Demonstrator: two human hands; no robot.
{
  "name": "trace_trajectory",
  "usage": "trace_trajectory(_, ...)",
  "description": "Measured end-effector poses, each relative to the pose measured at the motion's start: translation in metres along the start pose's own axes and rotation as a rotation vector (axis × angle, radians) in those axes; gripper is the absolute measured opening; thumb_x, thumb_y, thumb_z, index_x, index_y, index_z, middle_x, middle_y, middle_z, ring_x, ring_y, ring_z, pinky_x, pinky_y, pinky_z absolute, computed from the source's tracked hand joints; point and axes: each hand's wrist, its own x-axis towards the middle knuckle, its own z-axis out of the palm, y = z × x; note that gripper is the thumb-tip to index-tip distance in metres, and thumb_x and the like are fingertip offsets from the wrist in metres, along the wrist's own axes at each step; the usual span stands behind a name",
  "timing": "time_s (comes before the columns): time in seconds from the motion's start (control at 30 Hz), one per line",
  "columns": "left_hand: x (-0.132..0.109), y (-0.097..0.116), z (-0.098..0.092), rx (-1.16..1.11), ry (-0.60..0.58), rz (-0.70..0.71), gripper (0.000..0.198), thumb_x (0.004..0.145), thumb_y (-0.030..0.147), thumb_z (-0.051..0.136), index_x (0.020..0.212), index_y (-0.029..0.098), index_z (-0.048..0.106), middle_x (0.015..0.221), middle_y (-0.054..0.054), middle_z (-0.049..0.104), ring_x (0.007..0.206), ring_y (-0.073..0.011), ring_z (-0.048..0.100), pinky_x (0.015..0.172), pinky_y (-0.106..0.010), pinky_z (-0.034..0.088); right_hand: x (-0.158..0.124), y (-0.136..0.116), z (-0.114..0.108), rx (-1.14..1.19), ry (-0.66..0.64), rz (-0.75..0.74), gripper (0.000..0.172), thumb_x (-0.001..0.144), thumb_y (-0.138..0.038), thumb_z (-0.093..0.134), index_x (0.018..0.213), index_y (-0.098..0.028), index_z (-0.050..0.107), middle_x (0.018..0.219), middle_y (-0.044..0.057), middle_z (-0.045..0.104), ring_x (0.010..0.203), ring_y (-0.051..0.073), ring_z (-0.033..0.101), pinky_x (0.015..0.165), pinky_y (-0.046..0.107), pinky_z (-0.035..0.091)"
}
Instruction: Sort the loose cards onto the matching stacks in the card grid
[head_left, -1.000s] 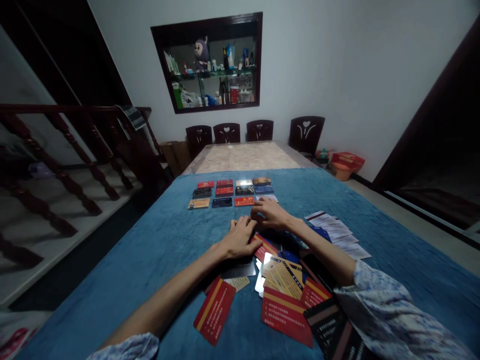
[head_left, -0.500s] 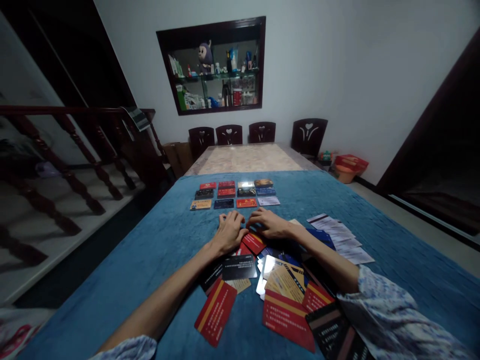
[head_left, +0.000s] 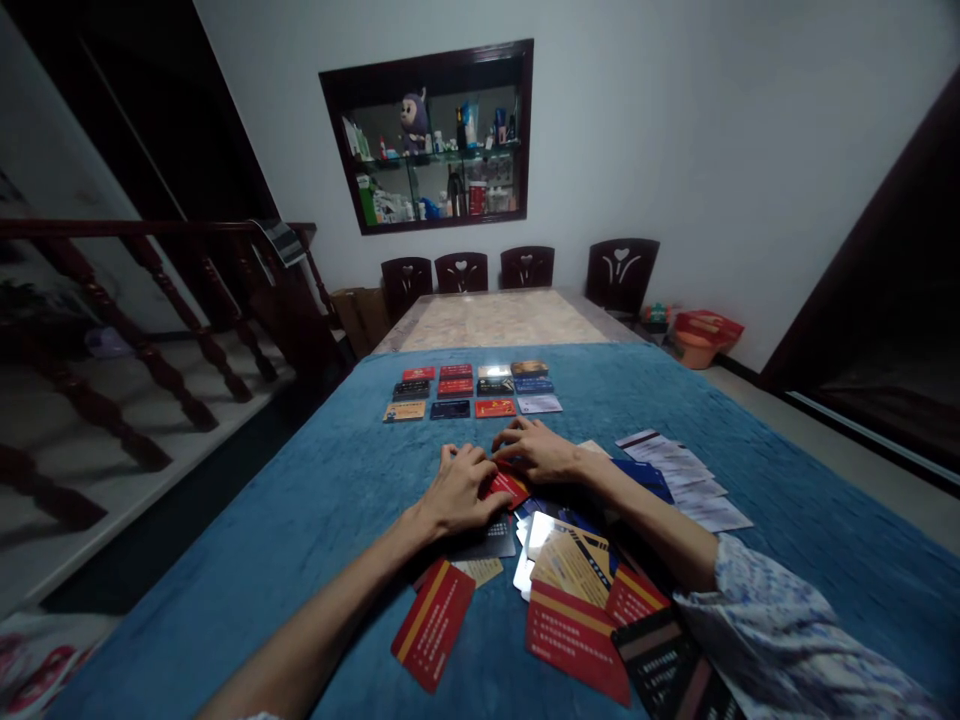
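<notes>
Both hands rest on a loose heap of cards [head_left: 570, 560] on a blue cloth [head_left: 315, 500]. My left hand [head_left: 461, 490] lies palm down, fingers curled over a red card [head_left: 508, 488] and a dark card [head_left: 491, 542]. My right hand [head_left: 541, 452] lies just beyond it, fingers bent onto the same red card's far edge. Whether either hand grips it is unclear. Farther off, a neat grid of cards [head_left: 472, 390] lies in three rows.
White slips [head_left: 686, 480] fan out to the right of my forearm. A red card [head_left: 433, 622] lies apart near the front. Bare marble tabletop [head_left: 491, 318] shows beyond the cloth, with several dark chairs [head_left: 525, 266], a wall cabinet [head_left: 435, 140] and a wooden railing [head_left: 150, 300] at left.
My right hand drew back from the grid's near right corner, leaving a white card there, to the heap. My left hand shifted slightly on the cards and now covers the dark card again.
</notes>
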Motion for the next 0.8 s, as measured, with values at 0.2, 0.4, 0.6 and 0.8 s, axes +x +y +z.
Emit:
trace_trajectory(0.2, -0.001, 0.007, -0.008, 0.095, -0.075, 0.008, 0.058, 0.076, 0.068, 0.066, 0.103, 0.017, 0.067, 0.111, -0.011, 0.063, 0.106, -0.0302, 0.052, 0.096, -0.051, 0.035, 0.001, 0.001, 0.005, 0.019, 0.053, 0.023, 0.031, 0.090, -0.024, 0.055, 0.115, -0.027, 0.072, 0.116, 0.009, 0.065, 0.105, 0.028, 0.046, 0.086, 0.044, 0.040)
trace_trajectory(0.4, -0.001, 0.010, -0.012, 0.063, -0.095, -0.052, 0.038, 0.085, 0.051, 0.062, 0.107, 0.020, 0.067, 0.112, -0.010, 0.063, 0.107, -0.0287, 0.053, 0.095, -0.048, 0.037, 0.002, 0.007, 0.009, 0.018, 0.061, 0.033, 0.033, 0.090, -0.021, 0.053, 0.118, -0.027, 0.070, 0.115, 0.010, 0.064, 0.104, 0.026, 0.047, 0.086, 0.043, 0.040)
trace_trajectory(0.6, -0.005, -0.010, -0.024, 0.036, -0.194, -0.047, 0.034, 0.085, 0.030, 0.062, 0.118, 0.028, 0.065, 0.121, -0.007, 0.060, 0.112, -0.0274, 0.051, 0.099, -0.048, 0.034, 0.003, 0.006, 0.006, 0.000, 0.008, 0.093, 0.042, 0.085, -0.012, 0.053, 0.122, -0.025, 0.067, 0.120, 0.010, 0.062, 0.104, 0.027, 0.046, 0.083, 0.040, 0.041)
trace_trajectory(0.8, -0.009, -0.039, -0.030, 0.075, -0.207, -0.078, 0.028, 0.090, 0.019, 0.052, 0.112, 0.028, 0.067, 0.110, -0.006, 0.063, 0.107, -0.0245, 0.052, 0.095, -0.044, 0.033, 0.004, 0.005, 0.009, 0.004, 0.034, 0.087, 0.040, 0.084, -0.012, 0.053, 0.120, -0.023, 0.068, 0.119, 0.010, 0.064, 0.106, 0.027, 0.047, 0.083, 0.039, 0.041)
